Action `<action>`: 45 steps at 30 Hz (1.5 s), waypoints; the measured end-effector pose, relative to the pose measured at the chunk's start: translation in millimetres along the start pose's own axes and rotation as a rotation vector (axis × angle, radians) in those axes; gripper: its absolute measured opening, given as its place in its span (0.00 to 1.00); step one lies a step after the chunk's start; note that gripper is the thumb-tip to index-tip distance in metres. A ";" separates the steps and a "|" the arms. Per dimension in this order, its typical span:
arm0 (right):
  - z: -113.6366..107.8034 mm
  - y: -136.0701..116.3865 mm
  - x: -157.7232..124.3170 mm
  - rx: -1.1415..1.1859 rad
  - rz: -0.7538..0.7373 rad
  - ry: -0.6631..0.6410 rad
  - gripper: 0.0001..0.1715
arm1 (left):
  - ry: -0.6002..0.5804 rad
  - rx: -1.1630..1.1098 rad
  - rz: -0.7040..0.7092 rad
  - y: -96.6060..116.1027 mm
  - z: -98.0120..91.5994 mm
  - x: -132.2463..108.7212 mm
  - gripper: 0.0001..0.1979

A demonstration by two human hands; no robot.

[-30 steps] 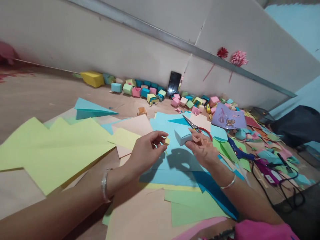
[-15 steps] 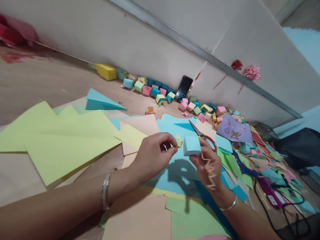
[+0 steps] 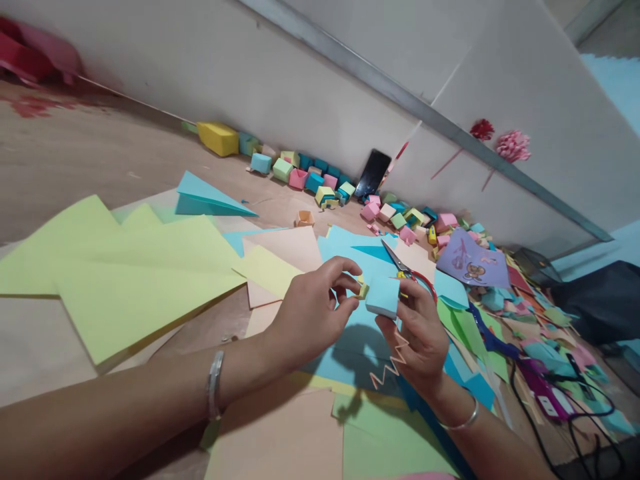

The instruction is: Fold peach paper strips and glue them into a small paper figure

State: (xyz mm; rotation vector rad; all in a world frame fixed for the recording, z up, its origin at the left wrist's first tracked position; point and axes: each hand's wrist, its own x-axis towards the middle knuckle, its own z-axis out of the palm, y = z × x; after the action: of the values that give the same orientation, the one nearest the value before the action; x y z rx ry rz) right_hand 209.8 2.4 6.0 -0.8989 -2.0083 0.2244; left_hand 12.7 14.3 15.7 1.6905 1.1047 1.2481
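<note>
My right hand (image 3: pixel 423 327) grips a small light blue paper box (image 3: pixel 383 297) between thumb and fingers. A peach zigzag paper strip (image 3: pixel 393 363) dangles below the box, beside the right thumb; its upper end is hidden. Just left of the box, my left hand (image 3: pixel 315 310) has its thumb and fingertips curled in a pinch at a small folded yellow paper piece (image 3: pixel 363 289). Whether that piece is fixed to the box I cannot tell. Red-handled scissors (image 3: pixel 407 270) lie behind the right hand, on blue paper sheets (image 3: pixel 345 243).
A large yellow-green folded paper (image 3: pixel 150 267) and a blue folded paper (image 3: pixel 213 199) lie at left. Several small paper boxes (image 3: pixel 314 182) line the wall, near a leaning phone (image 3: pixel 373 172). A purple glue gun (image 3: pixel 543 390) with black cord lies right, among paper scraps.
The box has tipped slightly in my right hand, and the zigzag strip has swung left, away from the palm. The left fingertips have moved closer to the box. The view has shifted a little.
</note>
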 end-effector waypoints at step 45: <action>10.1 3.8 -4.8 -0.049 0.028 -0.203 0.21 | -0.139 0.016 -0.122 -7.5 7.4 -17.4 0.22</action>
State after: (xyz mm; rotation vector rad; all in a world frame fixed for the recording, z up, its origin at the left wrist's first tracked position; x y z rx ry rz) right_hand 205.3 3.7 -4.8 -0.9677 -2.1972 0.2933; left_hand 15.7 0.1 1.4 1.6685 1.1190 1.0327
